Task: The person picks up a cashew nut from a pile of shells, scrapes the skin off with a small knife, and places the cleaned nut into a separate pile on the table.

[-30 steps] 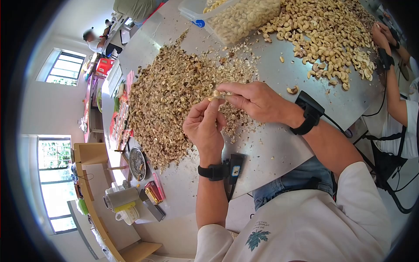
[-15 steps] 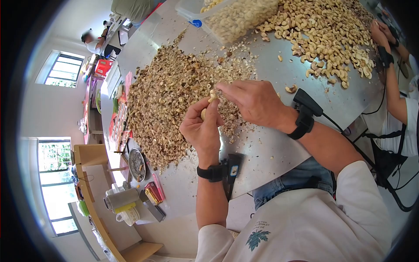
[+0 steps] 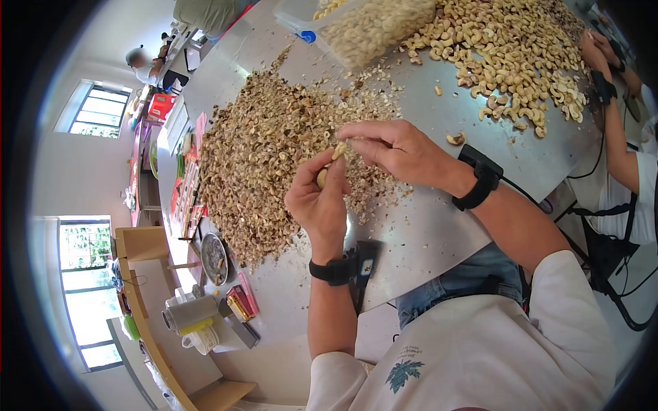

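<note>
The left hand (image 3: pixel 319 198) pinches a cashew kernel (image 3: pixel 338 151) between thumb and forefinger, inward from the steel surface's (image 3: pixel 439 222) front edge. The right hand (image 3: pixel 406 156) is just beside it, its grip unclear. Around them spreads a fragment heap (image 3: pixel 253 161); farther from that edge stands a plastic tub (image 3: pixel 293 15).

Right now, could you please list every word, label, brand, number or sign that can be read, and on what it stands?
None can be read.
Shirt: lettering above the leaf print, too small and blurred.
Left wrist device: label too small to make out.
Red-and-yellow packet: any print too blurred.
</note>
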Action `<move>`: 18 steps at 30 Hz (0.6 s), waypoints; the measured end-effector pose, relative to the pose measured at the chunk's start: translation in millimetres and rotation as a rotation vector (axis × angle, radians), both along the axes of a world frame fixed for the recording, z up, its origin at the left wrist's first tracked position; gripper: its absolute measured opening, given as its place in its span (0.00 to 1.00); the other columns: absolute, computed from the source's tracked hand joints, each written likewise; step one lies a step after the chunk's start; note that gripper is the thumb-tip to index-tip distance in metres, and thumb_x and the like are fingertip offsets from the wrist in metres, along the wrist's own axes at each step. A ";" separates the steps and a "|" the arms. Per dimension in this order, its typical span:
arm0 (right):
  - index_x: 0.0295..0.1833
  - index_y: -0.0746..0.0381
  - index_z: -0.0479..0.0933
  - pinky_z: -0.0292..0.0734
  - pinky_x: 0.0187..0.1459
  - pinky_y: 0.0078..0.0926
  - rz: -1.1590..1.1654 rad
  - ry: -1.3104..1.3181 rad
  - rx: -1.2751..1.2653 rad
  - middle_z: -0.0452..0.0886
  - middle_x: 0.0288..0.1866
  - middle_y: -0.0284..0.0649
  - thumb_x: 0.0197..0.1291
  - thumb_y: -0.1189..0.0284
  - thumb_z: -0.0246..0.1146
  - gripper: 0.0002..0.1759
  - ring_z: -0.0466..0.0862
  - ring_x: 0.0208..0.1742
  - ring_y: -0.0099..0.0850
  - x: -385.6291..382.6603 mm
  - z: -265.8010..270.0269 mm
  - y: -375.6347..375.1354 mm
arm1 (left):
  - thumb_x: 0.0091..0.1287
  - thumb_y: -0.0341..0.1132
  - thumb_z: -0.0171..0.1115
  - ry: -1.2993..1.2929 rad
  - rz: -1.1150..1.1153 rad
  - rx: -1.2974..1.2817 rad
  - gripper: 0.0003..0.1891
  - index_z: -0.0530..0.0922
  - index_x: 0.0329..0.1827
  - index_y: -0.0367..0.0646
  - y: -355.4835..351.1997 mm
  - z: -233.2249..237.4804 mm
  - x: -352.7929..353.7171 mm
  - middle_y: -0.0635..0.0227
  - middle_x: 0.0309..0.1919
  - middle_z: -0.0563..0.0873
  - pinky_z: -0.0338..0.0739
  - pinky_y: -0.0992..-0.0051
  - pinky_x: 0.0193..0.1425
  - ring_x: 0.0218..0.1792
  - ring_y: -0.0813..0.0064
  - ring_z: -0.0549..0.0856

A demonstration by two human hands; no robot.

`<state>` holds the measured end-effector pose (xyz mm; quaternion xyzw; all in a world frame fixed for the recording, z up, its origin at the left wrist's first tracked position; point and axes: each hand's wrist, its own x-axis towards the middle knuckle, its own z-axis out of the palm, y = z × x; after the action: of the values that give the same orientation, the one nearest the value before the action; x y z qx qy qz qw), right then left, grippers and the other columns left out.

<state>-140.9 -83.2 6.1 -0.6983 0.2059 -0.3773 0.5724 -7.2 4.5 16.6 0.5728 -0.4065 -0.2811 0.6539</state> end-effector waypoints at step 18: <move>0.58 0.60 0.77 0.68 0.25 0.15 0.238 0.008 0.241 0.78 0.28 0.31 0.67 0.73 0.55 0.15 0.71 0.26 0.16 -5.2 11.3 1.8 | 0.71 0.28 0.49 0.767 -0.350 -0.025 0.18 0.66 0.63 0.34 -3.1 -8.0 13.8 0.68 0.30 0.77 0.64 0.83 0.19 0.18 0.81 0.69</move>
<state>-146.1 -81.5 17.3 -0.6455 0.1678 -0.2767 0.6918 6.5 1.4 8.5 0.3412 -0.2282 -0.5757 0.7071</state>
